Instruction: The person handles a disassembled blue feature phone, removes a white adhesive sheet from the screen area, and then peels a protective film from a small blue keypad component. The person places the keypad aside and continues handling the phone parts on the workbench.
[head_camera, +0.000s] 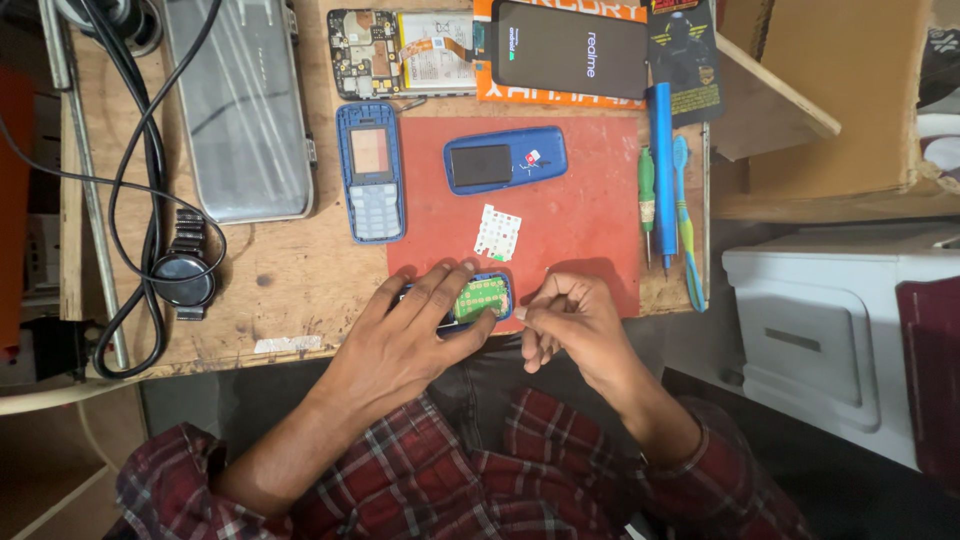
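My left hand (415, 325) presses down on an opened blue phone body (480, 298) with a bare green circuit board, at the near edge of a red mat (580, 215). My right hand (570, 320) hovers just right of it, fingers curled and pinched together; whether something tiny sits between them I cannot tell. A white keypad sheet (497, 233) lies on the mat just beyond the phone. Farther back on the mat lies a blue back cover (505, 160). A blue front frame with keypad (371, 172) rests left of the mat.
A wristwatch (184, 270) and black cables (140, 190) lie at the left, by a grey metal case (240, 105). At the back are a bare phone board with battery (405, 52) and a black smartphone (570, 48). A green screwdriver (647, 200), blue tool (662, 150) and toothbrush (685, 220) line the mat's right edge.
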